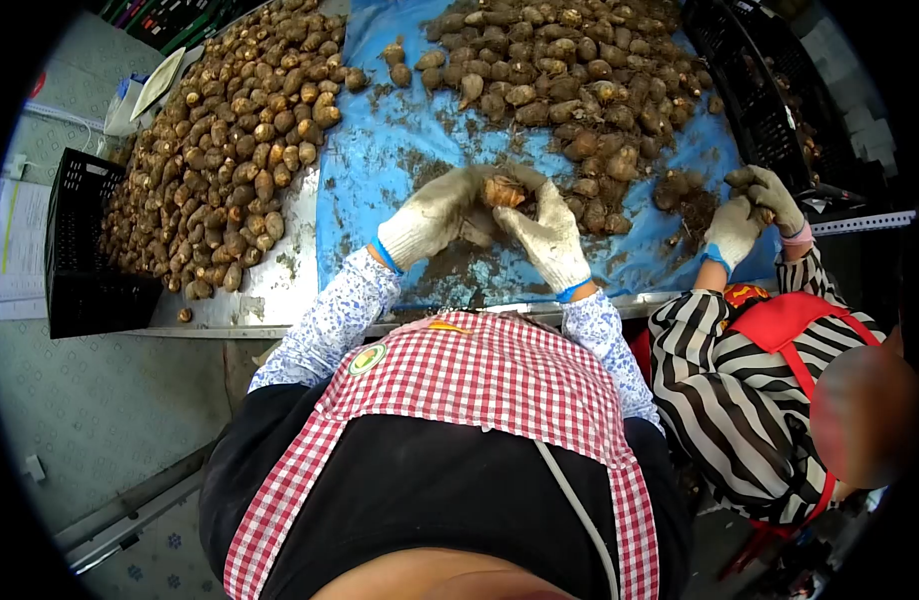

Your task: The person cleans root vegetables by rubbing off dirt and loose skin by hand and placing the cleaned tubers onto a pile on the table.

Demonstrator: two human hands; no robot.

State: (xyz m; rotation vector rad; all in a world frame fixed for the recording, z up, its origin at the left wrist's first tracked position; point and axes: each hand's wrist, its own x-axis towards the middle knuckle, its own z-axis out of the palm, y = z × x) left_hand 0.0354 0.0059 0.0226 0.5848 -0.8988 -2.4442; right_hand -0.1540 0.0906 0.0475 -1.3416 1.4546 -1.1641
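- Tuber (505,191) is resting between the left hand (428,215) and right hand (548,228), both gloved, above a blue sheet (355,215) near the front of the bench (270,292).
- Left fingers are curling around the tuber from one side; right fingers are grasping it from the other.
- Soil-coated pile (550,80) is covering the far part of the sheet, with loose dirt (412,165) lying between it and the left hand.
- Second pile (240,150), lighter in colour, is spreading over the bench at left, beside a black crate (85,225).
- Co-worker (720,400), in stripes and red apron, is bringing two gloved hands (778,198) together at right, beside a dark clump (685,200).
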